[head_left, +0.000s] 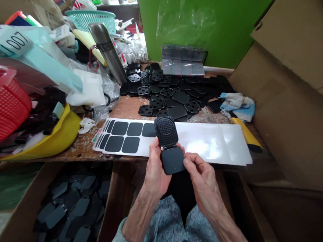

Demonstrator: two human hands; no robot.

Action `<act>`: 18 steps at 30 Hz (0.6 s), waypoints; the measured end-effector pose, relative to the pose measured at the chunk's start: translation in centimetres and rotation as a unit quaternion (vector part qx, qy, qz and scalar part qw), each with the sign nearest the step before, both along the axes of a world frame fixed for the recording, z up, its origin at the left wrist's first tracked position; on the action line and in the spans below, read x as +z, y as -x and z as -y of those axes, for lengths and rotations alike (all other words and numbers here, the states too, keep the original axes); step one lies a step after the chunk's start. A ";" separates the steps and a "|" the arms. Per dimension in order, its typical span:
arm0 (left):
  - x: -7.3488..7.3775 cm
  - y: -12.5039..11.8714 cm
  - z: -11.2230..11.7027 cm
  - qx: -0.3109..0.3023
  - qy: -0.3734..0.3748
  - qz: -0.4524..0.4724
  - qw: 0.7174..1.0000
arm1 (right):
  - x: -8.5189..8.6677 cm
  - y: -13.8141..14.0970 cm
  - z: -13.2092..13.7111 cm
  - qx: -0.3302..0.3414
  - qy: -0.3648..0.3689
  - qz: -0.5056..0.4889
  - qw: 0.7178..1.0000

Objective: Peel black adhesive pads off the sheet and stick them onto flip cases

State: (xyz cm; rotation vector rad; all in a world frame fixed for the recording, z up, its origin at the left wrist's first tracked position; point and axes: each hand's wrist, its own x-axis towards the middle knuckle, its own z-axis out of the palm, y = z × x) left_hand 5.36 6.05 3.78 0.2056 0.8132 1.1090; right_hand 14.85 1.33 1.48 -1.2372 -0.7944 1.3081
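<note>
My left hand (155,171) and my right hand (201,175) together hold a black hinged plastic part (169,146) just in front of the table edge. Its upper half has a round mesh grille and its lower half is a smooth rounded square. Left fingers wrap its left side; right thumb and fingertips pinch its lower right edge. Behind it a white backing sheet (207,138) lies on the table, with several black rounded-square stickers (124,136) on its left end. A pile of black plastic pieces (173,94) lies farther back.
A cardboard box (63,220) of dark flat parts sits below on the left. A yellow bowl (65,137) and red basket (2,106) stand left. A steel flask (108,52) leans behind. A large cardboard box (295,100) fills the right; a yellow-handled tool (247,135) lies beside it.
</note>
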 end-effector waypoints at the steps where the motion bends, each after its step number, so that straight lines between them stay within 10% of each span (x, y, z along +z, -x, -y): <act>1: 0.0 0.0 0.0 -0.001 0.002 0.001 1.000 | 0.0 0.0 0.0 0.000 -0.001 0.006 1.000; 18: 0.8 0.3 0.2 -0.008 -0.015 -0.050 0.999 | -0.5 0.4 0.0 -0.029 -0.032 0.244 0.969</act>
